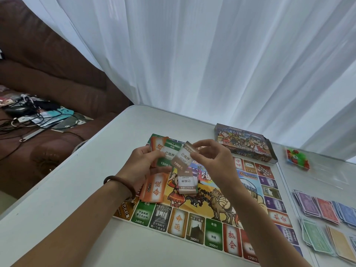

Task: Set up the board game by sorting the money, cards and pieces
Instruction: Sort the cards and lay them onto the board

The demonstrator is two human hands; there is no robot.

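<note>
Head view: sorting cards above the colourful printed game board on the white table.
Gripping a stack of orange and green paper cards in the left hand; pinching one brown-and-white card by its top edge with the right hand, over the board's far left corner. Lying on the board beneath: a small brown card pile beside loose orange cards. Near the table's right edge: coloured paper banknotes.

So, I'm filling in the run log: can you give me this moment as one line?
step: sorting cards | left grip: holds card stack | right grip: pinches brown card | board: orange pile, brown pile
</note>
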